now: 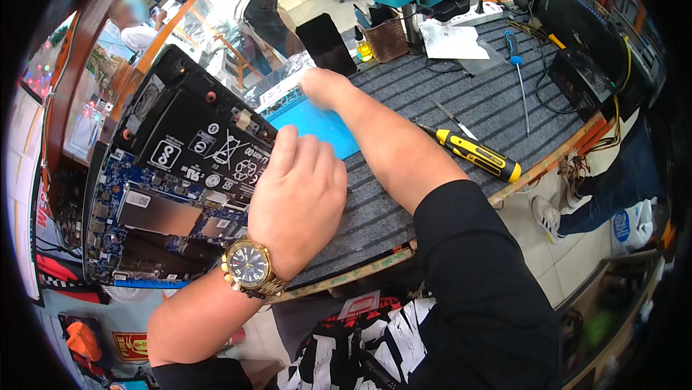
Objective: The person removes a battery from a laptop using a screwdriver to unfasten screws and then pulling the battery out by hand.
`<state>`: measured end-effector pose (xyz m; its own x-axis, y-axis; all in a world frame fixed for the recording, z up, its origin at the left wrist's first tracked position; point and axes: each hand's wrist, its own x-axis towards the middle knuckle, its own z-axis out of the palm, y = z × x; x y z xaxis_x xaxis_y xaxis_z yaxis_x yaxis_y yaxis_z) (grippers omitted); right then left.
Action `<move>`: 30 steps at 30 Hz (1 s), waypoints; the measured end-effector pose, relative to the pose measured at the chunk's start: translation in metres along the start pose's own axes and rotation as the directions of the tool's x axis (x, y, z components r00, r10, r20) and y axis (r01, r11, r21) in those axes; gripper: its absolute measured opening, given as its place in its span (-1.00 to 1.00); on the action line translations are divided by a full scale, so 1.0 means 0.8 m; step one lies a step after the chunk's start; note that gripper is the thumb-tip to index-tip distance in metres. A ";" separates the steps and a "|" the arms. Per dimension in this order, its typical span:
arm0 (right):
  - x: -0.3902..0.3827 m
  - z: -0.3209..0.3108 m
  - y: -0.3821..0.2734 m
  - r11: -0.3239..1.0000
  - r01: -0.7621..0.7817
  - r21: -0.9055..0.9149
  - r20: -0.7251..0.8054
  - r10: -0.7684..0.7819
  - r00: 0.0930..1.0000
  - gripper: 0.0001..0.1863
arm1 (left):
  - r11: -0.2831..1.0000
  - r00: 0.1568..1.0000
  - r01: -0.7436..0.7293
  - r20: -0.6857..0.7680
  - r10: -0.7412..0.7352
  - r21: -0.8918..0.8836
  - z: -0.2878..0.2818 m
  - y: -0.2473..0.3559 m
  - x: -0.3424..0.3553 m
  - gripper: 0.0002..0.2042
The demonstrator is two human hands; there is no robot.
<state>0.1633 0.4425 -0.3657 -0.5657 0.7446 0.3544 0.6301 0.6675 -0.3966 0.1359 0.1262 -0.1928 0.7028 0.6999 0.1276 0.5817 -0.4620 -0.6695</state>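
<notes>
Head view: the person's left hand (pixel 299 195) is closed on the right edge of the opened laptop (pixel 162 213), fingertips hidden. The laptop lies left of that grip, tilted steeply, circuit board near and low, battery (pixel 205 146) far and up; its long axis is unclear. Farther, the right hand (pixel 326 89) is by the blue mat (pixel 313 127), its grip impossible to tell.

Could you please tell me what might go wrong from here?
The opened laptop is tilted up with the left hand at its edge, so it could slip if that grip loosens. The gold-coloured watch sits close to the exposed circuit board and might knock components. The yellow-and-black screwdriver lies near the bench's edge, so a nudge could send it off.
</notes>
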 end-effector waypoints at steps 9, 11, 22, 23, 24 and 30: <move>-0.008 -0.026 -0.008 0.999 -0.032 0.035 0.047 0.031 0.998 -0.73 | 1.000 0.999 0.018 0.046 -0.017 -0.019 -0.004 0.001 0.001 -0.82; -0.012 -0.036 -0.009 0.999 -0.021 0.048 0.035 0.019 0.999 -0.72 | 1.000 0.998 0.020 0.052 -0.019 -0.023 -0.003 0.001 0.001 -0.81; -0.016 -0.072 0.012 0.932 -0.078 0.353 -0.025 0.093 0.995 -0.62 | 0.999 0.999 0.025 0.048 -0.023 -0.037 -0.003 0.001 0.001 -0.81; -0.016 -0.073 0.013 0.915 -0.106 0.389 -0.004 0.117 0.993 -0.61 | 0.999 0.999 0.026 0.047 -0.024 -0.037 -0.002 0.001 0.001 -0.81; -0.016 -0.075 0.014 0.929 -0.092 0.357 -0.017 0.106 0.994 -0.62 | 0.999 0.999 0.027 0.038 -0.026 -0.043 -0.002 0.000 0.001 -0.81; -0.010 -0.068 0.016 0.991 -0.044 0.124 0.018 0.043 0.999 -0.70 | 0.999 0.999 0.024 0.042 -0.023 -0.023 -0.002 0.001 0.001 -0.81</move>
<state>0.2049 0.4452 -0.3276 -0.5480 0.7721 0.3217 0.5836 0.6284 -0.5142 0.1378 0.1256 -0.1921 0.6716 0.7324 0.1122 0.6076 -0.4577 -0.6491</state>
